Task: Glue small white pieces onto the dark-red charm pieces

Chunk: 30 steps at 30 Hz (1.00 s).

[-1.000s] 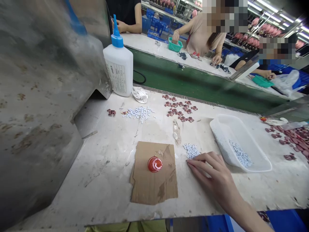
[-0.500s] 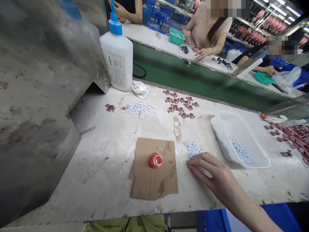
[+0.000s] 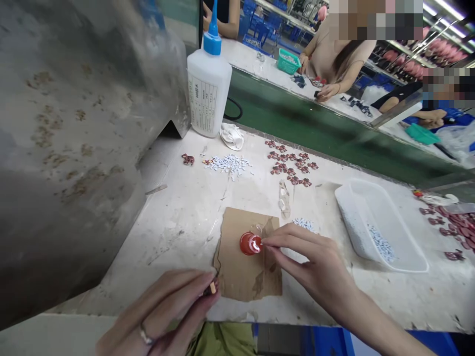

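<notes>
My left hand (image 3: 174, 311), with a ring on one finger, pinches a small dark-brown figurine piece (image 3: 213, 288) with a tan patch, at the lower left of the cardboard. My right hand (image 3: 311, 252) has thumb and fingers pinched together at the right edge of a small red cap (image 3: 249, 244) with a glossy, wet-looking top. Anything between those fingertips is too small to make out. Under the cap lies a torn piece of brown cardboard (image 3: 237, 282). Just behind my right hand is a small heap of pale-blue pieces (image 3: 303, 224), partly covered by it.
A white glue bottle (image 3: 210, 94) with a blue nozzle stands beside a metal housing (image 3: 92, 123) on the left. Further back are more pale-blue pieces (image 3: 232, 164) and brown figurines (image 3: 293, 165). A white plastic tub (image 3: 356, 227) sits at right. Co-workers work across the green partition (image 3: 282, 106).
My left hand has come into view with the brown piece. My right hand has moved left from the pale-blue heap to the red cap. The whole view has shifted slightly.
</notes>
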Tool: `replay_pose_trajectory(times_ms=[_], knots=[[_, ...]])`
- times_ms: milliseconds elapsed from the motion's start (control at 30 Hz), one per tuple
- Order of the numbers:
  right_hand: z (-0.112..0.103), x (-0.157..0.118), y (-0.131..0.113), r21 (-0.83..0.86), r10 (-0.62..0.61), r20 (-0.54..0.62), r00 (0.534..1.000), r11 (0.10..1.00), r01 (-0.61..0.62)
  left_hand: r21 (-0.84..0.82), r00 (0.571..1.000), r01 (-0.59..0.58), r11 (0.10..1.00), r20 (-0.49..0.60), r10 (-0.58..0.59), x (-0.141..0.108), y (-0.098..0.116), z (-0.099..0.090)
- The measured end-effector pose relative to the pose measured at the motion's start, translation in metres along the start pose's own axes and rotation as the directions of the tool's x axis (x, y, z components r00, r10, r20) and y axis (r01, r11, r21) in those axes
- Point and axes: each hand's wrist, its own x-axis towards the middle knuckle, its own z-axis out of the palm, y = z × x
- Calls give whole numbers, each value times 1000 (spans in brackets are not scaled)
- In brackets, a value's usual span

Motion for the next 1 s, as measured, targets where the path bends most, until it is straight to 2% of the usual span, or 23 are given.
replay_pose_trajectory(times_ms=[100,200,300,467,667,900,1000], knots=[[1,3,0,-38,-34,-11,999,999,34,12,997,-32,999,77,31,8,4,2],[0,4,-1,-63,-46,-10,999,997,46,-5,993,-64,998,102,65,12,0,5],[-2,2,-3,-49,-34,-26,999,998,32,-56,991,-48,997,120,55,13,1,10],[-1,0,-17,152,44,-99,994,988,-29,-118,986,-12,993,166,32,13,11,17],[11,-5,-38,422,92,-84,992,905,-48,-179,975,-2,984,218,41,16,18,25],[17,-11,-34,472,148,-32,988,874,-116,-153,965,8,988,261,33,13,15,26],[16,-12,-33,436,110,-34,993,896,-84,-143,960,16,990,279,25,13,16,27]])
